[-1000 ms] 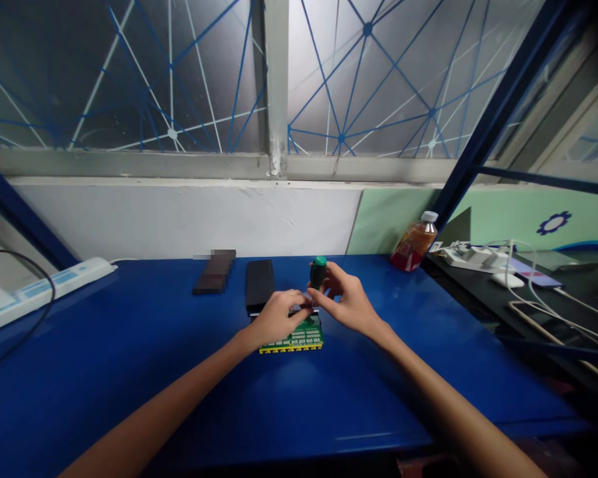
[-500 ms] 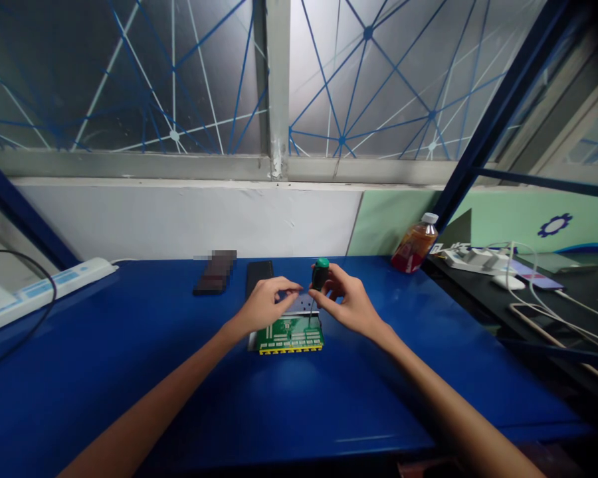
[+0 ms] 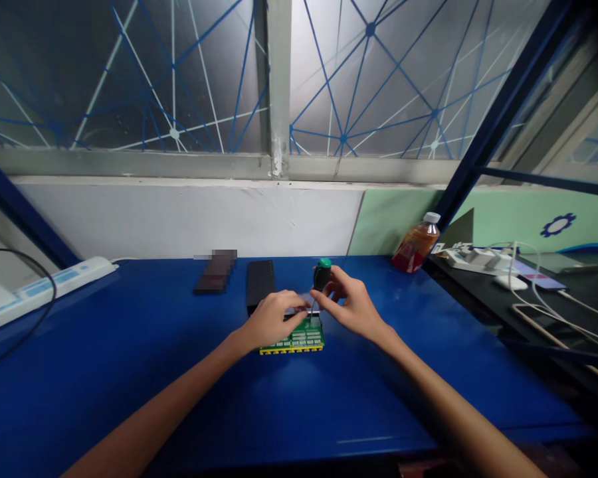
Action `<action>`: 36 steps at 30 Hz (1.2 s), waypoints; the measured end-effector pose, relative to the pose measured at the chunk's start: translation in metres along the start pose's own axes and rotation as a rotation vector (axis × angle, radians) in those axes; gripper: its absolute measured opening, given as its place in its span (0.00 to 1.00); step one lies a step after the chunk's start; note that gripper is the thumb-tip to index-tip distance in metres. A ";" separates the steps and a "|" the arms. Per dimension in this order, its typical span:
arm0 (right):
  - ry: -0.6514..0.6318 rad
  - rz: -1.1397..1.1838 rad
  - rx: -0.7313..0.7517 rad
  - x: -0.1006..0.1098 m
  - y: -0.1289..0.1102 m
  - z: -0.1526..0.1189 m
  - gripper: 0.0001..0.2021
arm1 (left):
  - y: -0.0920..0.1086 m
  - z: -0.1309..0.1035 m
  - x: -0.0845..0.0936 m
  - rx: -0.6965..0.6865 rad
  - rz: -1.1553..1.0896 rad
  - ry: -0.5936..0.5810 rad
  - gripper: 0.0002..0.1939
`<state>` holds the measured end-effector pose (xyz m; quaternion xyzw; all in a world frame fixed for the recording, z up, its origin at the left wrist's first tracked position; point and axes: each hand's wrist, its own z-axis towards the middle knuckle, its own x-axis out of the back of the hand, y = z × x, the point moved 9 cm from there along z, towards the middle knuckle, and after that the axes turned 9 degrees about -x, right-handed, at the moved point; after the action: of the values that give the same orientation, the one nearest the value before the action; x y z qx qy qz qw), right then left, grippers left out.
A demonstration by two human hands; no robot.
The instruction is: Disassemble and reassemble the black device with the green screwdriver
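Observation:
A green circuit board (image 3: 303,335) with a yellow connector strip along its near edge lies on the blue table. My right hand (image 3: 346,299) is closed around the green-and-black handle of a screwdriver (image 3: 322,273). The screwdriver stands nearly upright, its thin shaft reaching down to the board's far right part. Over the left part of the board is my left hand (image 3: 272,320), thumb and fingers apart, fingertips close beside the shaft. Those fingertips are slightly blurred, and whether they touch the shaft is unclear. The left hand hides much of the board.
A black flat box (image 3: 260,282) lies behind the board, and a dark, partly pixelated slab (image 3: 216,272) to its left. A white power strip (image 3: 70,282) runs along the left edge. A drink bottle (image 3: 416,244) leans at the back right. Cables (image 3: 543,315) cross the black table.
My left hand has come down and toward me, over the board, with its fingertips now lower and nearer the screwdriver shaft. My right hand and the screwdriver are almost unmoved.

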<state>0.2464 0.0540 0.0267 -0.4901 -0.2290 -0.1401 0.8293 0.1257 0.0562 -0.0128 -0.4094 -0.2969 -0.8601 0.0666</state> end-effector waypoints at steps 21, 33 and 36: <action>-0.041 0.020 -0.008 -0.004 -0.001 -0.001 0.08 | 0.000 0.006 -0.002 0.043 -0.196 0.115 0.08; -0.093 0.133 -0.046 -0.014 0.002 -0.002 0.13 | -0.006 0.004 -0.001 0.063 -0.130 0.156 0.09; -0.098 0.138 -0.050 -0.016 0.004 -0.002 0.12 | -0.007 0.003 -0.001 0.072 -0.103 0.170 0.08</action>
<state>0.2348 0.0539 0.0148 -0.5314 -0.2316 -0.0640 0.8123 0.1255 0.0636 -0.0154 -0.3164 -0.3414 -0.8829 0.0621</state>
